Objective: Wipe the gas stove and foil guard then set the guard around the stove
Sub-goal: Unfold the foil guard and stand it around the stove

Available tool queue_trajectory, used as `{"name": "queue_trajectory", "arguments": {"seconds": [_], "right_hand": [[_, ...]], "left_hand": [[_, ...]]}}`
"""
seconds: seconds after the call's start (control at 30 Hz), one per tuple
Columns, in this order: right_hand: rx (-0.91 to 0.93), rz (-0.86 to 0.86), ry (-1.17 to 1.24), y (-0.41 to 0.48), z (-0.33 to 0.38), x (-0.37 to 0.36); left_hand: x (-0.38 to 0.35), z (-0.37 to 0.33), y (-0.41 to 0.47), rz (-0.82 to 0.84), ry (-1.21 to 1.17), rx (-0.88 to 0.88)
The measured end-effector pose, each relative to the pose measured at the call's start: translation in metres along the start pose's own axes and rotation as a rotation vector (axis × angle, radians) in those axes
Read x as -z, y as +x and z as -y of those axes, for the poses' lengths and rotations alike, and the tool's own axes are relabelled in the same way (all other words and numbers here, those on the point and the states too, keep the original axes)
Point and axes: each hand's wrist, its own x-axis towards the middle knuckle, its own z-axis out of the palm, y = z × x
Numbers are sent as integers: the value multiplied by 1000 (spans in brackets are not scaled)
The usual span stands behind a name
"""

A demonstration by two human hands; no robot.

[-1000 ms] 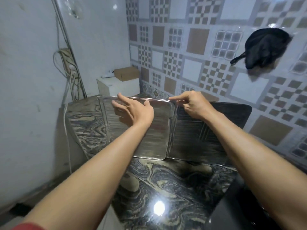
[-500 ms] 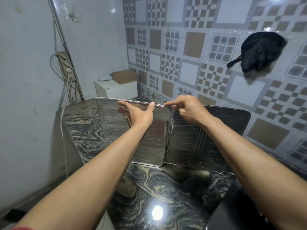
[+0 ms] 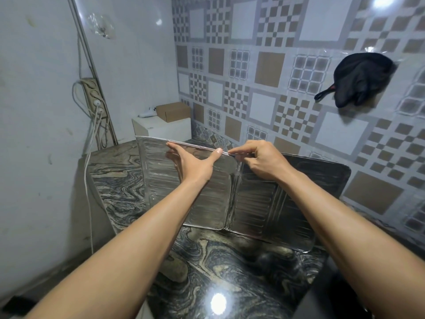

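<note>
Under both sets of fingers, the foil guard (image 3: 207,192) stands upright on the worktop (image 3: 119,180), its panels angled open near the tiled wall (image 3: 299,111).

The left hand (image 3: 193,162) has its fingers (image 3: 174,148) spread flat against the near face of the left panel, thumb hooked at the top edge; the right hand (image 3: 262,160) has its fingers (image 3: 239,150) curled and pinching that top edge just above the fold. Setting the guard up looks under way, but I cannot judge it finished: no stove shows below or between the fingers, only a dark, cropped shape at the lower right corner that could be part of one. Whether the wiping is done cannot be told; no cloth is in either hand, and the foil's sheen is too mottled with reflection to read as clean. A third panel behind the right wrist is largely hidden.
</note>
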Motion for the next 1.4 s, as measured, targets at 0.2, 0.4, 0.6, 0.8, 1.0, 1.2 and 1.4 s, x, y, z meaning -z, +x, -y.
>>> {"name": "queue_trajectory", "arguments": {"seconds": [0.2, 0.4, 0.6, 0.8, 1.0, 1.2, 1.4], "right_hand": [[-18, 29, 22, 5, 1, -1], [-42, 36, 45, 8, 3, 5], [2, -11, -2, 11, 6, 8], [36, -41, -30, 6, 10, 12], [-20, 2, 5, 6, 8, 14], [-10, -10, -44, 7, -3, 5], [103, -89, -159, 9, -15, 6]], "left_hand": [[0, 1, 1, 78, 46, -29], [-1, -3, 6, 109, 46, -61], [-4, -25, 16, 145, -18, -55], [-6, -27, 11, 126, -15, -35], [-16, -25, -4, 145, 51, -64], [-16, -29, -8, 193, 105, 37], [-4, -41, -2, 98, -94, 155]]}}
